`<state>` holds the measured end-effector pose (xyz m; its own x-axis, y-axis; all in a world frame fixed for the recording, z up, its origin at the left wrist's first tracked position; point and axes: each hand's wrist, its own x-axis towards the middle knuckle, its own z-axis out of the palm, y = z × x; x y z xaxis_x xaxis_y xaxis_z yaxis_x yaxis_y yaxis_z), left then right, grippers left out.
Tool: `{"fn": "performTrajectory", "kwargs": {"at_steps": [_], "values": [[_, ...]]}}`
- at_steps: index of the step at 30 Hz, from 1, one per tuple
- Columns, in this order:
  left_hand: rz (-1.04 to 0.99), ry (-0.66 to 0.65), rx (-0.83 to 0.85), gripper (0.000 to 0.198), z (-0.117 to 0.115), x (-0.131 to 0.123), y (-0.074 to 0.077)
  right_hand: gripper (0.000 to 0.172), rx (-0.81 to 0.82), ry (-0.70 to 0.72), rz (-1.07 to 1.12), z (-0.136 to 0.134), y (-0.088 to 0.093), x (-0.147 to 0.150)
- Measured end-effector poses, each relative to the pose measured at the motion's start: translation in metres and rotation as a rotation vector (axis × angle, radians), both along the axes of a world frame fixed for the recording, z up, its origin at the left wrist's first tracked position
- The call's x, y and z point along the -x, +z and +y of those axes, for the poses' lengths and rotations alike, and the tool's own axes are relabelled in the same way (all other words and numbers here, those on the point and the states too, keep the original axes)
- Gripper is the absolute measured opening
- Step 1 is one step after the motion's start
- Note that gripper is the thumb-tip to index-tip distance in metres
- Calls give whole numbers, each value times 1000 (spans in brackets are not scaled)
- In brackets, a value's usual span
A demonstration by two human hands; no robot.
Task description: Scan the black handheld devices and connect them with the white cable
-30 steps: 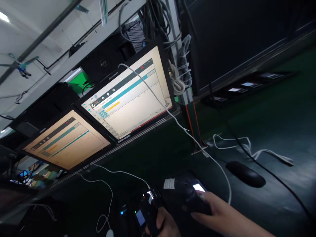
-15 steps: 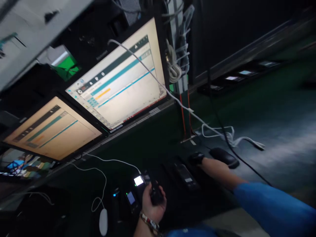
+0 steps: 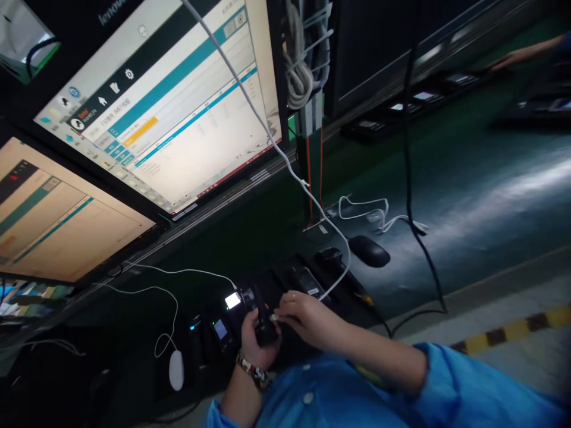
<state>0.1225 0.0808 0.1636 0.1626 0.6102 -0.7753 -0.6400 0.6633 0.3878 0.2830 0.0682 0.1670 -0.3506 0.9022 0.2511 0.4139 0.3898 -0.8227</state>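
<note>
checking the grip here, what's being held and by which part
The left hand holds a small black handset around its lower body; the right hand fingers touch its side.

The surface [image 3: 482, 196] is a dark green mat, smooth with a dull sheen where light streaks across it. The black mouse [image 3: 368, 251] looks like glossy plastic; the white mouse [image 3: 176, 370] is smooth, matt plastic. The cable [image 3: 250, 104] has a smooth white plastic jacket. The sleeve [image 3: 468, 386] is blue woven cloth, matt, with plastic buttons. The monitor [image 3: 169, 101] has a matt black plastic frame.
</note>
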Motion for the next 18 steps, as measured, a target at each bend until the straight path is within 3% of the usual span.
{"fn": "performTrajectory", "kwargs": {"at_steps": [5,10,14,18], "values": [[42,14,2,22,-2,-2,-1,28,-78,-27,-67,-1,-10,6],[130,-55,-136,13,-3,3,-19,29,-67,37,-226,-1,-5,4],[208,-94,-231,22,-3,3,-29,21,-82,87,-368,1,-7,4],[206,-66,-197,23,-2,-3,-30,19,-82,105,-372,8,-17,4]]}}
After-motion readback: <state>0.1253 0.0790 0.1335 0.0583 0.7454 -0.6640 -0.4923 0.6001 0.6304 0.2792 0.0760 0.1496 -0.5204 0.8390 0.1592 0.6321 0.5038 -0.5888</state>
